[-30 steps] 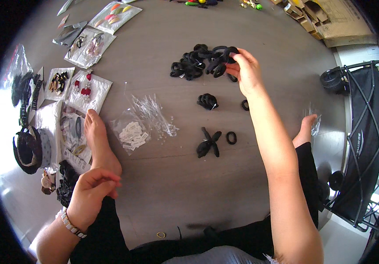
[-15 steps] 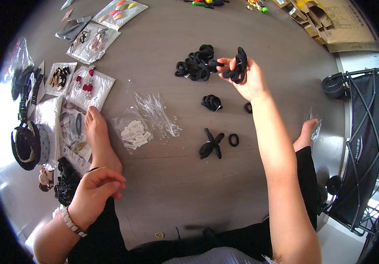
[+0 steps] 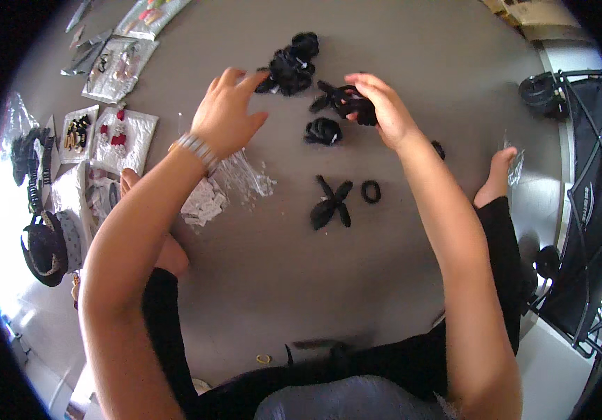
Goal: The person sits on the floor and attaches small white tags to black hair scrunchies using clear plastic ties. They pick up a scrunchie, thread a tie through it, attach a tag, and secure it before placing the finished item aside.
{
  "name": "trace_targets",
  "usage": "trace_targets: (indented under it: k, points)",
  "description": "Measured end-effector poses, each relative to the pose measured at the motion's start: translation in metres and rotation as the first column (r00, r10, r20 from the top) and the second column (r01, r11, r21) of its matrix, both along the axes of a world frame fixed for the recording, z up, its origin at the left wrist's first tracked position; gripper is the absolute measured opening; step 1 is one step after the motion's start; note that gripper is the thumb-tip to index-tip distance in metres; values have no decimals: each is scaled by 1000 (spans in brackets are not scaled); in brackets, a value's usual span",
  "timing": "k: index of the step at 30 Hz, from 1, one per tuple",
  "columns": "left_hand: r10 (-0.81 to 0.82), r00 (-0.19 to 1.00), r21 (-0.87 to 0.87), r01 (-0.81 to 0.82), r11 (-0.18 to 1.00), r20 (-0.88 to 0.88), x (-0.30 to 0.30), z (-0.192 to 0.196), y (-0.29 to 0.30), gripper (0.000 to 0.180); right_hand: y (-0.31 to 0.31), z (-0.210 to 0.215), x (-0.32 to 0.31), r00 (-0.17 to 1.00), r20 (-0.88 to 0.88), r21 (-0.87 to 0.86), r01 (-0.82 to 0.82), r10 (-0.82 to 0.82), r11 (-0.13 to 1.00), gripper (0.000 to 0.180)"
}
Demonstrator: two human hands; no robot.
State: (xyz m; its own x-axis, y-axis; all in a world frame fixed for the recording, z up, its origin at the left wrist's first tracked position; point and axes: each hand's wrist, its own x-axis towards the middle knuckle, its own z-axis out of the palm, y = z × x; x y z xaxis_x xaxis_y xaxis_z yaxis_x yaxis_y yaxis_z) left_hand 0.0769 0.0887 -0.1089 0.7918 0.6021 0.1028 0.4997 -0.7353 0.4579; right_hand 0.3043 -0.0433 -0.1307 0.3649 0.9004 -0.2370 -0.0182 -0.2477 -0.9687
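Note:
My right hand [image 3: 393, 115] has its fingers closed around a bunch of black hair ties [image 3: 336, 100], held over the floor. Left of it, my left hand [image 3: 225, 117] reaches forward with fingers apart and nothing in it, its fingertips close to a heap of bundled black hair ties [image 3: 290, 68]. Whether they touch the heap I cannot tell. Nearer to me lies one compact black bundle [image 3: 323, 131]. Below that, several loose black hair ties [image 3: 332, 203] lie crossed beside a single black ring [image 3: 371, 192]. Another black ring [image 3: 438, 149] shows partly behind my right forearm.
White paper tags [image 3: 205, 203] and thin clear plastic strands [image 3: 250, 175] lie under and beside my left wrist. Packaged hair accessories [image 3: 133, 136] and a black headband [image 3: 45, 248] line the left side. A folding black cart [image 3: 581, 203] stands at the right. A small yellow ring [image 3: 264, 359] lies near me.
My left hand has moved up and forward from near my left foot to the heap, its fingers spreading. My right hand has drawn slightly nearer with the hair ties. The view has shifted.

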Motion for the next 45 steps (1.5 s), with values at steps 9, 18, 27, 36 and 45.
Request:
trace_targets:
  k: [9,18,27,36,45]
  points:
    - [172,978,-6,-173,985,117,44,-49,22,12,-6,-20,-31,656,747,19,-186,110,982,27]
    - [-103,983,91,90,992,150,-4,-3,-59,17,12,-11,-23,899,429,40,78,-87,996,36]
    - [-178,984,-367,153,917,-33,-7,-26,-142,21,-39,-4,-25,844,536,-44,39,-10,998,27]
    - [215,960,-971,137,197,179,5,7,-121,10,-90,32,-22,941,-277,-289,-272,192,918,23]
    - [338,914,-973,227,36,226,9,26,-115,13,-105,54,-28,816,-483,96,-312,318,945,58]
